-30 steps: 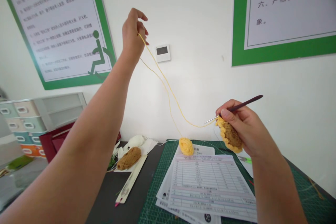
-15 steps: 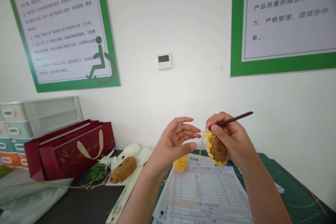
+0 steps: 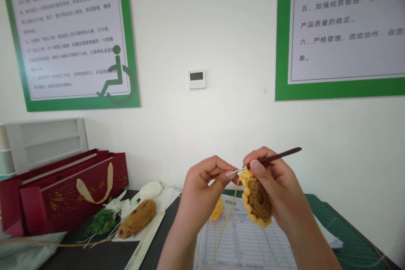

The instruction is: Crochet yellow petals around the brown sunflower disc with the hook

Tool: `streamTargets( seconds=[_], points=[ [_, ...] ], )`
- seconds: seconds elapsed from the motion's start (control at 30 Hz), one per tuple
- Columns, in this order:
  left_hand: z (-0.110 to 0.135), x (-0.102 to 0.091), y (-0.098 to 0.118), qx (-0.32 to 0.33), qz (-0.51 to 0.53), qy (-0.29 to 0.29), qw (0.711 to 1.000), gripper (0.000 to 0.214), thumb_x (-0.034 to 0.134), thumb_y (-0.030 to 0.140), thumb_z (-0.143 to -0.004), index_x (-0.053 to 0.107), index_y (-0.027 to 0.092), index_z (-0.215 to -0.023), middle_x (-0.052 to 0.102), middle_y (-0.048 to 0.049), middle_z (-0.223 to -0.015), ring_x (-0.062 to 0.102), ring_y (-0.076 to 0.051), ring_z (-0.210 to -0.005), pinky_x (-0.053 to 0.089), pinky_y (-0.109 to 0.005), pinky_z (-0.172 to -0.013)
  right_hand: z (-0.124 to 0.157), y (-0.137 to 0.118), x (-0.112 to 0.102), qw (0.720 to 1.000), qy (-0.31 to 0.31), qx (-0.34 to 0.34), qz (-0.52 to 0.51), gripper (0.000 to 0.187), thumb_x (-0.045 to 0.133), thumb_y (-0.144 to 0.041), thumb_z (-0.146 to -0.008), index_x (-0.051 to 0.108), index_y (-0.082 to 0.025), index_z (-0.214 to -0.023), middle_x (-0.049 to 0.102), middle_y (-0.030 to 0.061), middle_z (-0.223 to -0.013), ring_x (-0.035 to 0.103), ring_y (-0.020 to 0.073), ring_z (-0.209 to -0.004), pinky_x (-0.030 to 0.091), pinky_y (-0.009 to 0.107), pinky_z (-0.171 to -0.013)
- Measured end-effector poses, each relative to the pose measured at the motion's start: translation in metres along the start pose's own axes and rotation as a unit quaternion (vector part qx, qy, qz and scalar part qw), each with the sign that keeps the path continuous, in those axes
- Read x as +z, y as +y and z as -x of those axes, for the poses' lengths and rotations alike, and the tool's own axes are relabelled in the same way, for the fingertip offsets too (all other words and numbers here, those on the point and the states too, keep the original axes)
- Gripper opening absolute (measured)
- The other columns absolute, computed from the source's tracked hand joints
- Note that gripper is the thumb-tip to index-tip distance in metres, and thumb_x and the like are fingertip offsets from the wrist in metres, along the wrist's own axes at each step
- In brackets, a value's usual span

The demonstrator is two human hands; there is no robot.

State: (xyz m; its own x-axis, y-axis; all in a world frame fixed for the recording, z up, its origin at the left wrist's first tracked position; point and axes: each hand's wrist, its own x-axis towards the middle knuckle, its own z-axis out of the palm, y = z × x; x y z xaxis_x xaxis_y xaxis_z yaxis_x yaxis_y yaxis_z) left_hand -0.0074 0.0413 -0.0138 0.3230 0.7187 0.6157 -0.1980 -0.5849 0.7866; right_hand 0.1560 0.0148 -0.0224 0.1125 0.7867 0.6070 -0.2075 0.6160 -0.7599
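My right hand (image 3: 275, 185) is shut on a crochet hook (image 3: 272, 159) with a dark purple handle, and it also grips a round crocheted piece (image 3: 256, 201) with a brown centre and a yellow scalloped edge. The hook's metal tip reaches my left hand (image 3: 205, 181), whose fingers are closed beside it. Thin yellow yarn (image 3: 226, 221) runs down from the piece past the printed forms. A ball of yellow yarn (image 3: 217, 210) sits partly hidden behind my left hand. I cannot tell whether my left hand pinches the yarn.
Printed forms (image 3: 243, 244) lie on a green cutting mat (image 3: 348, 236). To the left stand a dark red gift bag (image 3: 63, 196), a tan yarn skein (image 3: 137, 218), green crocheted leaves (image 3: 101, 222) and a white crocheted piece (image 3: 145, 191). Framed notices hang on the wall behind.
My left hand has come down from high up, and its fingers have closed near the hook tip. Both hands sit lower in view, and the yarn ball is now more hidden.
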Motion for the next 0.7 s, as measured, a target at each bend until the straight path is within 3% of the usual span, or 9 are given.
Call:
streamTargets(
  seconds=[0.13,0.23,0.4,0.7],
  points=[
    [0.004,-0.002,0.005,0.01,-0.003,-0.002,1.0,0.005,0.074,0.027,-0.092,0.073,0.023,-0.091,0.074,-0.0006,-0.082,0.068,-0.016,-0.081,0.052,-0.027,-0.078,0.003,-0.004,0.006,1.0,0.005,0.019,-0.015,0.027,0.075,-0.05,-0.087,0.065,-0.025,-0.085,0.06,-0.0013,-0.073,0.053,0.0142,-0.065,0.044,0.024,-0.059],
    [0.006,0.0,0.01,0.006,-0.001,-0.025,1.0,0.011,0.077,0.027,-0.089,0.075,0.024,-0.1,0.074,-0.0022,-0.092,0.069,-0.017,-0.088,0.053,-0.027,-0.079,0.004,-0.004,0.008,1.0,0.011,0.021,-0.018,0.027,0.077,-0.051,-0.085,0.067,-0.025,-0.085,0.058,-0.0014,-0.074,0.05,0.0138,-0.065,0.04,0.024,-0.057],
    [0.007,0.003,0.011,0.004,-0.004,-0.018,1.0,0.008,0.078,0.028,-0.087,0.073,0.023,-0.091,0.073,-0.0022,-0.087,0.067,-0.016,-0.081,0.054,-0.026,-0.073,0.006,-0.003,0.01,0.999,0.006,0.028,-0.025,0.027,0.077,-0.05,-0.085,0.067,-0.025,-0.085,0.058,-0.0013,-0.073,0.049,0.0132,-0.063,0.039,0.023,-0.055],
    [0.01,0.012,0.019,0.038,-0.075,0.034,0.996,0.008,0.067,0.011,-0.085,0.066,0.018,-0.082,0.068,-0.0025,-0.08,0.065,-0.019,-0.08,0.052,-0.031,-0.077,0.007,0.004,0.009,1.0,-0.007,0.006,-0.015,0.025,0.075,-0.049,-0.088,0.067,-0.025,-0.088,0.058,-0.0017,-0.077,0.052,0.0112,-0.065,0.043,0.021,-0.057]
  ],
)
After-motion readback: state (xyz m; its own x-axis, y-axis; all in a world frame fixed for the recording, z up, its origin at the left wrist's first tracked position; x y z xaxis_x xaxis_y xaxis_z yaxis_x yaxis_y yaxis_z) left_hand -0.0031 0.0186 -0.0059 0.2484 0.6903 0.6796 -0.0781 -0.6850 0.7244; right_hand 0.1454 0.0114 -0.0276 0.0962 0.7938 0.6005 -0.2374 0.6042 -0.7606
